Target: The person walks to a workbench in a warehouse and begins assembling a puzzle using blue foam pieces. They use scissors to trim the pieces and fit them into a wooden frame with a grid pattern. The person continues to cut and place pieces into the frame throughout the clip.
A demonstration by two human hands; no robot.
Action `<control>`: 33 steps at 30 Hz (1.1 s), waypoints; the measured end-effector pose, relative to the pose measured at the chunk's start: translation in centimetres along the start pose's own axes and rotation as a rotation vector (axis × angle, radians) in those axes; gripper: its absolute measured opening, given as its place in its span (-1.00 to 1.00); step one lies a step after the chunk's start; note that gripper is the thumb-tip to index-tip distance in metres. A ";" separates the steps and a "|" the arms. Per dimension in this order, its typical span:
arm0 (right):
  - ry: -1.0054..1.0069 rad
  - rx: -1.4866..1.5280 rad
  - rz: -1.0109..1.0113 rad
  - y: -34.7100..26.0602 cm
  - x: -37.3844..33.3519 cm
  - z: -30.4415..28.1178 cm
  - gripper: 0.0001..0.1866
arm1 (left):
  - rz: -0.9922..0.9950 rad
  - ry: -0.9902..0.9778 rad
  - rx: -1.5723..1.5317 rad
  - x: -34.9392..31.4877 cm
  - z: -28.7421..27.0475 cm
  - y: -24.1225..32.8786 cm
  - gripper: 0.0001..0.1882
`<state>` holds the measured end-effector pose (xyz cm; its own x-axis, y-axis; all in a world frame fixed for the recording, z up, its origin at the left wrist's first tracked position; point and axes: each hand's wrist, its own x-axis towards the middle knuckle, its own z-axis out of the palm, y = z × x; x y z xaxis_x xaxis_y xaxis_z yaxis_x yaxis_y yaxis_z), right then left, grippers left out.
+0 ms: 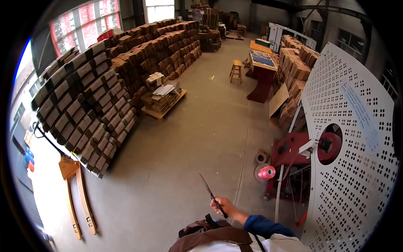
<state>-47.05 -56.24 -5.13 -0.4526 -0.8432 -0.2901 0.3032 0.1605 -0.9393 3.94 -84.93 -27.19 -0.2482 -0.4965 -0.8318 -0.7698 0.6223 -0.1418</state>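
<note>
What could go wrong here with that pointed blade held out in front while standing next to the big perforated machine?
The right hand holds a thin pointed tool, tip aimed up and away over the open floor; a stumble or swing could jab someone close by. The perforated white disc and red machine frame sit close at the right, so a sleeve might catch there. The pink twine spool lies low nearby, a possible trip point.

The right hand is raised in front of the chest, fingers curled shut around a thin dark tool, wrist bent slightly. Its blue-sleeved forearm enters from the lower edge. The left hand is out of sight.
</note>
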 end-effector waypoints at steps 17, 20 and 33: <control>0.445 -0.287 -0.132 -14.9 33.6 -33.4 -0.86 | 0.628 0.206 -0.452 33.9 -62.2 41.3 -0.67; 0.380 -0.188 -0.176 -21.1 41.7 -38.5 -0.88 | 0.486 0.062 -0.149 35.2 -58.8 38.6 -0.68; 0.569 0.199 -0.138 -33.9 70.7 -65.7 -0.79 | 0.630 0.440 0.291 60.8 -102.5 59.0 -0.87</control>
<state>-144.40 -87.57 -5.86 -0.8583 -0.4350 -0.2723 0.3360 -0.0753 -0.9388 -116.91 -140.43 -31.10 -0.8374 -0.1563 -0.5238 -0.2411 0.9656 0.0973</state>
